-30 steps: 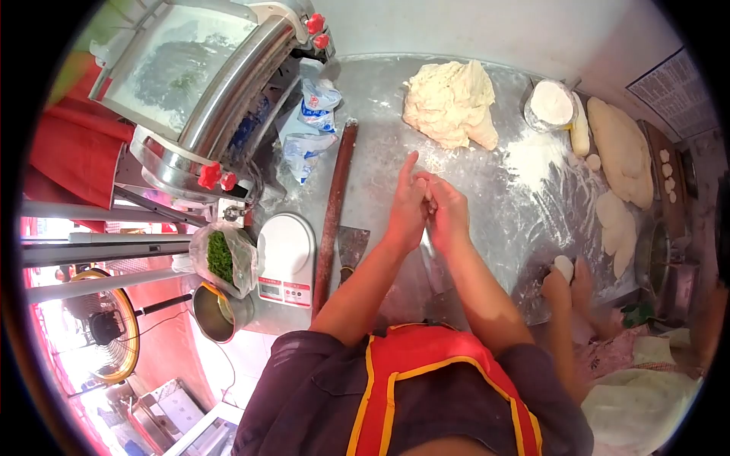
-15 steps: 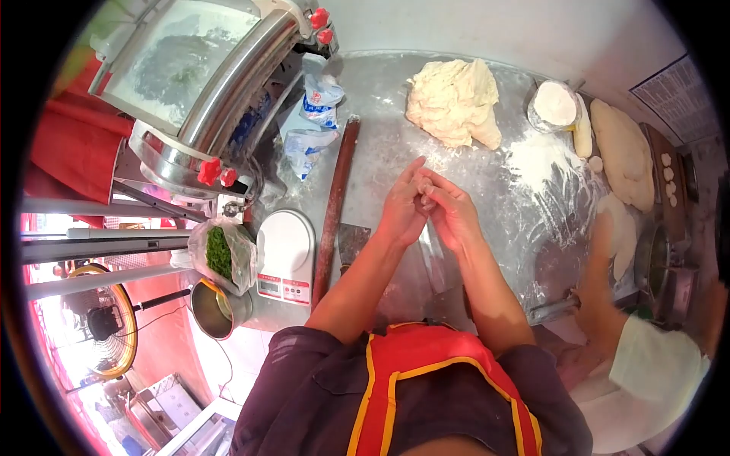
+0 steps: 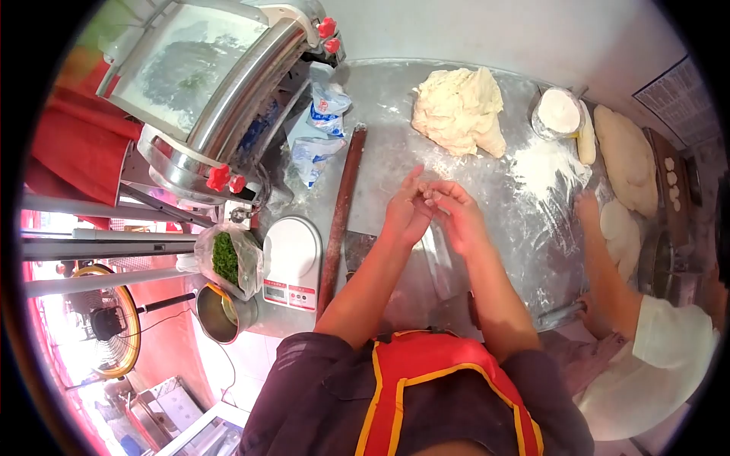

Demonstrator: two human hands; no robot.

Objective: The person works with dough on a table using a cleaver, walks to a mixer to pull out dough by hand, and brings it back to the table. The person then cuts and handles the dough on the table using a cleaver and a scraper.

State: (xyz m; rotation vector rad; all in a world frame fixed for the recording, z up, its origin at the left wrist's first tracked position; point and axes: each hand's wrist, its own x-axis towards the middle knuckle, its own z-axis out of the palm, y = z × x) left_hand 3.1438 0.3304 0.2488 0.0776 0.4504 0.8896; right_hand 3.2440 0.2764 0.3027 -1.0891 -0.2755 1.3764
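My left hand (image 3: 409, 210) and my right hand (image 3: 458, 216) meet fingertip to fingertip above the metal table (image 3: 380, 182). The right fingers are pinched against the curled fingers of the left, whose one finger points up and away. Pale smears, perhaps dough, show on the fingertips; whether anything lies between them is too small to tell. Beyond both hands sits a big rough lump of dough (image 3: 458, 112), touched by neither. Loose white flour (image 3: 544, 167) is spread to the right of it.
Left are a rolling pin (image 3: 344, 213), a kitchen scale (image 3: 291, 254), flour-dusted plastic bags (image 3: 315, 152), a bag of chopped greens (image 3: 226, 257) and a roller machine (image 3: 243, 83). Right are a container of flour (image 3: 559, 112), smooth dough (image 3: 625, 159) and a co-worker's hand (image 3: 587, 209).
My hands stay together, with the fingers slightly shifted. The co-worker's hand has reached forward to the flour's edge. The whole view has moved a little.
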